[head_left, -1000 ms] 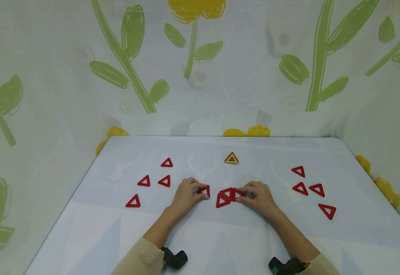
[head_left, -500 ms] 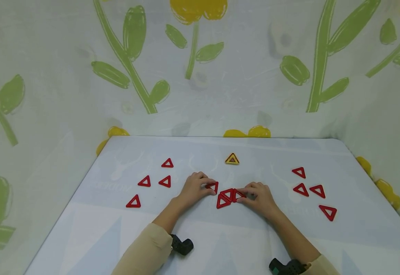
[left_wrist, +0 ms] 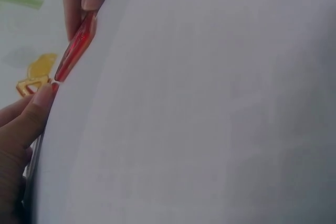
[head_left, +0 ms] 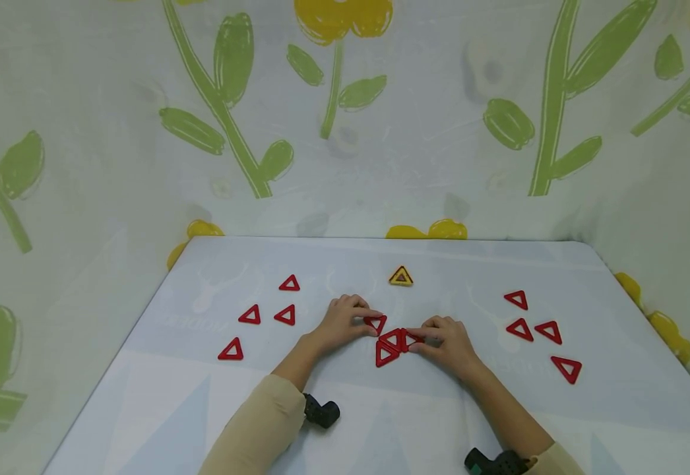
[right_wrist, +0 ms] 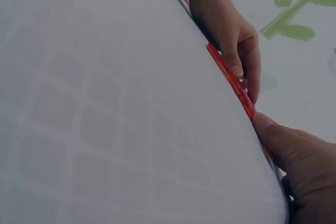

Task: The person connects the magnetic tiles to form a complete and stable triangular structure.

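Red and pinched between thumb and finger of the left hand (head_left: 347, 318), one triangle (head_left: 382, 324) has moved rightward since half a second ago and now lies just beside two central triangles (head_left: 389, 347) on the white desk (head_left: 416, 422). The right hand (head_left: 448, 341), staying put, pinches another triangle (head_left: 405, 341) at their right. Farther back, the yellow triangle (head_left: 401, 283) remains in place.

My left sleeve (head_left: 258, 422), seven o'clock: beige, creased. Right sleeve (head_left: 556, 462), near five: beige too. Left wrist camera (head_left: 323, 413), six: black, rounded. Right wrist camera (head_left: 497, 463), five: black, green patch (head_left: 475, 468).
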`<state>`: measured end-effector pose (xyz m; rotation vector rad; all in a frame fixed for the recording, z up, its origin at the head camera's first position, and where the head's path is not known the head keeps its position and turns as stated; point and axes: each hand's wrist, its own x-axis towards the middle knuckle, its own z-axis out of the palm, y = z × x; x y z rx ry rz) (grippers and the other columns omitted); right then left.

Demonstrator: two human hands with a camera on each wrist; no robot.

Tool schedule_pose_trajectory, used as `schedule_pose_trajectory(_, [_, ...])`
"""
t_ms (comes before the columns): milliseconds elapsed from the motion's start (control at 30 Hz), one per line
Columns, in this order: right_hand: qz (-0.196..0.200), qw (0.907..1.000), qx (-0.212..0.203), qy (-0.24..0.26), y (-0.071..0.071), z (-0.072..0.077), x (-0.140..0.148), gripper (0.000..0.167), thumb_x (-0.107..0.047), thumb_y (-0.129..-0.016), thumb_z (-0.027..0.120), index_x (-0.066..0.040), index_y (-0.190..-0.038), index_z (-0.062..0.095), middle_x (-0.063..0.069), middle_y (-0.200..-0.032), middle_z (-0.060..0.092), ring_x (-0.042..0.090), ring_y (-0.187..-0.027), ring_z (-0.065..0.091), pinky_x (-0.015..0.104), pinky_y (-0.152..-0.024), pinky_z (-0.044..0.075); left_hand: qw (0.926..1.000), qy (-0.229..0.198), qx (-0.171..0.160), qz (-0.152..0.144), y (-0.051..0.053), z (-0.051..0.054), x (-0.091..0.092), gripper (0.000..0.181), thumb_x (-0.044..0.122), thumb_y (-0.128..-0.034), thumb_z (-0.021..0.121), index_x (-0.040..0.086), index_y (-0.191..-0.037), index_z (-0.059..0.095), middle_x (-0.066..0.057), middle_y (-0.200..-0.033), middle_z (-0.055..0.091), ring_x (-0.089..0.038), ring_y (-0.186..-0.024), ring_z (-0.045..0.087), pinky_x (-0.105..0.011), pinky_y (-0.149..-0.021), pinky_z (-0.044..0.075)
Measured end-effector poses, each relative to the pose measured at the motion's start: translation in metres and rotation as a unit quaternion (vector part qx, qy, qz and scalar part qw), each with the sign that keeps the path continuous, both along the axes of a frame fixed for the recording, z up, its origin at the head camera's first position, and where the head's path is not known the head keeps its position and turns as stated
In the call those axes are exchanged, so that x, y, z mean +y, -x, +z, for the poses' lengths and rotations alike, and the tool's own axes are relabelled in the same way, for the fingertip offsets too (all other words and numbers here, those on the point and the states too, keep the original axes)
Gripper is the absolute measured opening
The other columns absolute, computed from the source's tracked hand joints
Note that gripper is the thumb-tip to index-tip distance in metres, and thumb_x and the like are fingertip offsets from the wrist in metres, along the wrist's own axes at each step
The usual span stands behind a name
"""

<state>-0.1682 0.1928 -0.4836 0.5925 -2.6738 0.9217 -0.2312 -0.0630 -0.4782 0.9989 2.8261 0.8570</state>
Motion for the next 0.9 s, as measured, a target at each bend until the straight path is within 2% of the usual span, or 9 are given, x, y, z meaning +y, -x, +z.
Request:
schedule_pose_trajectory(200, [0.006,0.9999,0.01,-0.002,0.0003,0.0001,0.0011,0.033,-0.023,-0.072,0.081,-0.019,-0.105,0.075,-0.006,-0.088,0.06,0.009,-0.081,0.049,0.03,-0.071,0.036,0.9999,0.006,-0.001,-0.011,-0.0001,-0.0006,0.002,0.037,0.039,-0.0823,0.071,0.029,-0.118,0.068,0.004,-0.106,0.056,-0.013,-0.101,0.046,-0.033,-0.084,0.033])
schedule_pose_trajectory(467, [0.019,0.9987,0.048,0.008,0.0011,-0.0031,0.0007,0.035,-0.028,-0.068,0.083,-0.019,-0.101,0.076,-0.006,-0.086,0.06,0.009,-0.08,0.05,0.031,-0.07,0.035,0.9998,0.007,-0.007,-0.02,-0.0014,-0.0015,0.0003,0.036,0.037,-0.082,0.072,0.029,-0.117,0.068,0.005,-0.107,0.055,-0.012,-0.103,0.045,-0.033,-0.086,0.033])
schedule_pose_trajectory(733, [-0.003,0.9993,0.024,0.028,0.0008,-0.003,-0.0011,0.034,-0.02,-0.07,0.083,-0.014,-0.102,0.075,-0.001,-0.09,0.062,0.014,-0.084,0.054,0.033,-0.071,0.037,0.9991,0.001,-0.014,-0.041,-0.0038,0.0015,-0.0026,0.036,0.035,-0.0806,0.074,0.026,-0.116,0.07,0.004,-0.106,0.055,-0.013,-0.102,0.046,-0.034,-0.087,0.033])
schedule_pose_trajectory(900, [-0.009,0.9995,0.015,0.027,0.0016,-0.0028,-0.0008,0.039,-0.022,-0.068,0.084,-0.014,-0.104,0.074,0.0,-0.092,0.062,0.014,-0.085,0.053,0.034,-0.073,0.037,0.9994,0.006,-0.004,-0.033,-0.0061,-0.0001,0.0007,0.037,0.039,-0.0782,0.075,0.027,-0.113,0.071,0.007,-0.105,0.055,-0.011,-0.101,0.046,-0.033,-0.087,0.033])
